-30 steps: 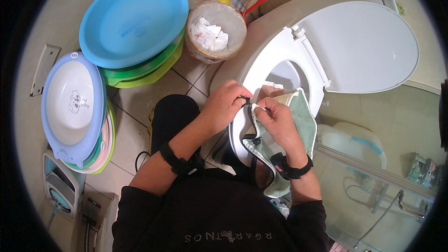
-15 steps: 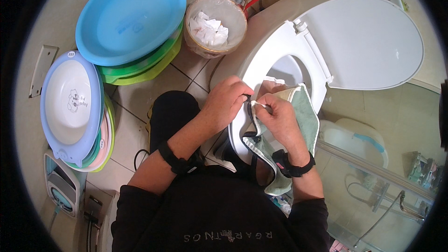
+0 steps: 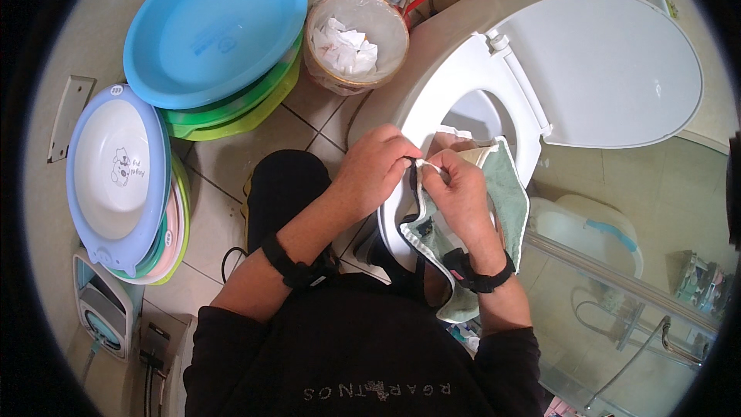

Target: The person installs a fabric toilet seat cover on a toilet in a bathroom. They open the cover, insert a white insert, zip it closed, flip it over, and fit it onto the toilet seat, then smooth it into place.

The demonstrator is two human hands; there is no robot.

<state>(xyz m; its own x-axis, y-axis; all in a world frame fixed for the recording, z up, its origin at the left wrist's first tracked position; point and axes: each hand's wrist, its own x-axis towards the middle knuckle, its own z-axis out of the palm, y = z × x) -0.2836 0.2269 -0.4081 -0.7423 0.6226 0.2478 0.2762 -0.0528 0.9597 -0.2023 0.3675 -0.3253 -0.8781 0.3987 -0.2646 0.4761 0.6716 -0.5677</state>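
Over the open white toilet, a green fabric piece [image 3: 509, 189] with white piping and a dark strip along one edge hangs across the seat [image 3: 438, 91] and down toward my lap. My left hand [image 3: 376, 162] is closed in a pinch at the dark strip's upper end. Right beside it, my right hand [image 3: 461, 194] pinches the white-piped edge, its thumb and fingers pressed together. The fingertips of both hands nearly meet. Part of the fabric lies behind my right hand and wrist, and a pinkish-beige part shows over the bowl opening.
A lined waste bin [image 3: 316, 54] with crumpled tissues stands left of the toilet. Stacked basins, a blue one [image 3: 208, 38] and a lilac-rimmed one [image 3: 158, 154] on top, lean at the left. The raised lid [image 3: 610, 69] is at the right, above a glass panel with a metal rail [image 3: 617, 279].
My right hand and wrist have shifted slightly left and down. The dark-edged side of the fabric below the hands lies straighter. My left hand has hardly moved.
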